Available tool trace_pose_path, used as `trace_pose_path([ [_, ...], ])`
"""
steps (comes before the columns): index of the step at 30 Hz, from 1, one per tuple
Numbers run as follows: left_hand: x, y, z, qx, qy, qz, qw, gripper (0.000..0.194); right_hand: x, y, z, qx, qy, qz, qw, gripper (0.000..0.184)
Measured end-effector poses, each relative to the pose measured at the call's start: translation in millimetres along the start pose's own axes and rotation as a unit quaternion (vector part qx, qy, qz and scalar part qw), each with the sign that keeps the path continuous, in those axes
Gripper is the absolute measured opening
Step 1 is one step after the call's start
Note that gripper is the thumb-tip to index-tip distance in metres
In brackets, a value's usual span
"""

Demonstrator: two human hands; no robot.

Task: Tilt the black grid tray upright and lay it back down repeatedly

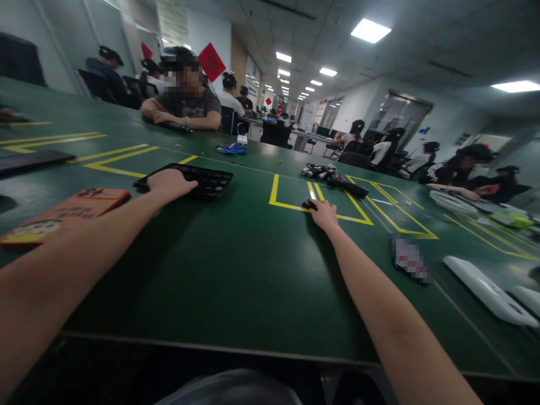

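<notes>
A black tray (213,181) divided into small compartments lies on the green table to the left of centre. My left hand (169,184) is over its left part, gripping it with the thumb stretched along the near side; the other fingers are mostly hidden. Farther right, my right hand (324,215) is closed on a small dark object (310,204) at the near line of a yellow tape outline (291,206). What kind of object it is cannot be made out. Beyond that hand lie a bundle of grey and black cables or parts (319,171) and a dark elongated piece (349,188).
An orange box (71,212) with a cartoon print sits beside my left forearm. At right are a blurred packet (409,259) and a white device (485,288). A blue item (232,148) lies toward the far edge. A person (185,95) sits across the table.
</notes>
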State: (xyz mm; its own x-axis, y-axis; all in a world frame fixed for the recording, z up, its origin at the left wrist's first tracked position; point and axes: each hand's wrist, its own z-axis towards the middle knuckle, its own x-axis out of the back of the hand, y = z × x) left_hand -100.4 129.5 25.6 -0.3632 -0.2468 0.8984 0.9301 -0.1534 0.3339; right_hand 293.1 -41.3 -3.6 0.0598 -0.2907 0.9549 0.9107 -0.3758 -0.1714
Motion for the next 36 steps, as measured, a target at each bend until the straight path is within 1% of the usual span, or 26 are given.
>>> trace_pose_path([
  [1,2.4,4,-5,0.037,0.022,0.036,0.998,0.041,0,-2,-1,0.002,0.006,-0.001,1.0,0.041],
  [2,4.3,11,-11,0.027,0.047,0.044,0.998,0.04,0,-5,-3,0.002,0.017,-0.002,1.0,0.042],
  [3,4.8,21,-19,-0.011,0.083,0.032,0.996,0.035,1,-10,-4,0.002,0.029,-0.004,1.0,0.044],
  [4,3.4,33,-27,-0.054,0.111,0.009,0.992,0.034,0,-17,-6,0.011,0.041,-0.002,0.999,0.046],
  [6,-5.9,58,-45,-0.114,0.113,-0.012,0.987,0.044,-1,-34,-13,0.053,0.056,0.013,0.997,0.051],
  [8,-22.3,81,-61,-0.231,0.065,-0.084,0.967,0.048,-6,-56,-22,0.123,0.049,0.041,0.99,0.052],
  [10,-40.4,98,-71,-0.303,-0.016,-0.089,0.949,0.052,-13,-78,-32,0.196,0.012,0.071,0.978,0.052],
  [12,-53.7,108,-74,-0.337,-0.096,-0.057,0.935,0.053,-20,-94,-40,0.254,-0.045,0.086,0.962,0.05],
  [13,-57.2,111,-74,-0.343,-0.121,-0.038,0.931,0.051,-21,-99,-42,0.276,-0.071,0.088,0.955,0.05],
  [14,-58.2,112,-74,-0.345,-0.13,-0.021,0.929,0.047,-22,-102,-43,0.289,-0.087,0.084,0.95,0.05],
  [16,-53.7,114,-79,-0.354,-0.104,0.001,0.929,0.041,-18,-99,-41,0.296,-0.083,0.071,0.949,0.05],
  [18,-43.6,117,-95,-0.388,-0.068,0.006,0.919,0.038,-11,-86,-34,0.276,-0.024,0.05,0.96,0.05],
  [19,-37.8,119,-108,-0.415,-0.065,0.0,0.908,0.037,-7,-76,-30,0.254,0.018,0.034,0.967,0.049],
  [20,-32.2,122,-122,-0.447,-0.079,-0.01,0.891,0.036,-4,-65,-26,0.226,0.06,0.016,0.972,0.049],
  [21,-26.9,125,-137,-0.48,-0.11,-0.021,0.87,0.035,-2,-52,-22,0.193,0.096,-0.005,0.977,0.048],
  [22,-22.3,128,-152,-0.511,-0.139,-0.03,0.848,0.036,-1,-39,-18,0.157,0.117,-0.026,0.98,0.048],
  [23,-18.5,131,-165,-0.534,-0.151,-0.039,0.831,0.036,0,-27,-15,0.124,0.118,-0.044,0.984,0.048],
  [24,-15.6,134,-174,-0.553,-0.16,-0.047,0.816,0.035,-1,-16,-12,0.098,0.101,-0.056,0.988,0.047],
  [25,-13.8,137,-180,-0.564,-0.159,-0.054,0.809,0.034,-3,-7,-10,0.081,0.073,-0.062,0.992,0.046],
  [26,-13.2,138,-182,-0.563,-0.149,-0.058,0.811,0.033,-4,0,-9,0.074,0.046,-0.064,0.994,0.045],
  [27,-13.7,139,-179,-0.551,-0.131,-0.055,0.822,0.032,-6,4,-8,0.073,0.024,-0.065,0.995,0.045],
  [28,-15.2,139,-173,-0.529,-0.108,-0.044,0.841,0.032,-8,7,-7,0.077,0.012,-0.065,0.995,0.045],
  [30,-20.1,135,-152,-0.451,-0.053,0.004,0.891,0.032,-11,7,-5,0.086,0.011,-0.068,0.994,0.045],
  [32,-25.0,128,-127,-0.349,-0.016,0.06,0.935,0.033,-14,5,-4,0.085,0.017,-0.066,0.994,0.045],
  [34,-28.1,120,-106,-0.261,-0.016,0.098,0.96,0.037,-17,4,-2,0.086,0.019,-0.054,0.995,0.045],
  [36,-28.7,112,-92,-0.231,-0.041,0.117,0.965,0.034,-19,4,0,0.085,0.02,-0.046,0.995,0.045],
])
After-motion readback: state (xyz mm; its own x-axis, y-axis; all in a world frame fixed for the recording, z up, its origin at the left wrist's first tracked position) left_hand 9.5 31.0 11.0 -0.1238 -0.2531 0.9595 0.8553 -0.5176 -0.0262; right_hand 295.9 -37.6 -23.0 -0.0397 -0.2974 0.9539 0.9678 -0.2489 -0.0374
